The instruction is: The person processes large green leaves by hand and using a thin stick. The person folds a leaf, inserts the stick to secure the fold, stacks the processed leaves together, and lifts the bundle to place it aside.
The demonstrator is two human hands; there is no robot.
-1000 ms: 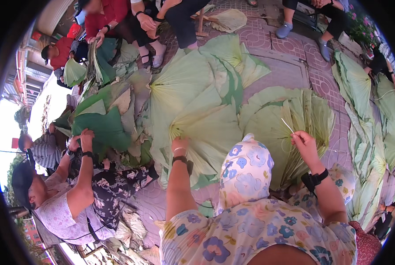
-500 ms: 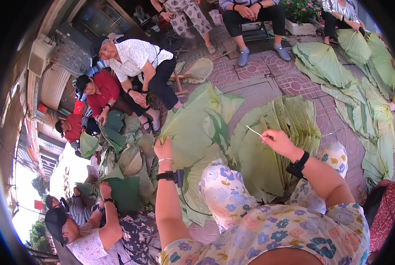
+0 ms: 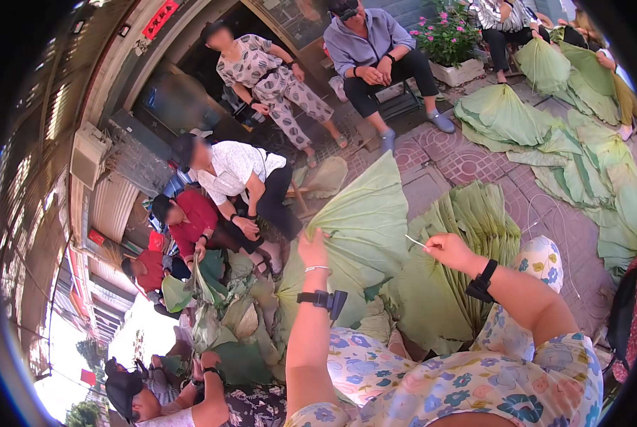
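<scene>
My left hand [image 3: 313, 250] pinches the edge of a large pale green lotus leaf [image 3: 365, 217], which stands up fanned out in front of me. In my right hand [image 3: 448, 253] is a thin white stick [image 3: 415, 241], its tip pointing left toward the leaf. Below and behind that hand, a thick stack of folded lotus leaves [image 3: 468, 213] stands near my knees. The leaf and the stick's tip appear close together; whether they touch I cannot tell.
More loose leaves [image 3: 244, 320] lie to my left, near seated people handling leaves. A long row of leaves [image 3: 567, 160] covers the paving at right. A thin white cord [image 3: 557, 257] trails beside the stack. A flower planter [image 3: 457, 72] stands at the back.
My left hand has lifted the leaf from the pile on the ground and moved it up and right. The right hand still holds the stick, slightly lower. The view has shifted toward the doorway.
</scene>
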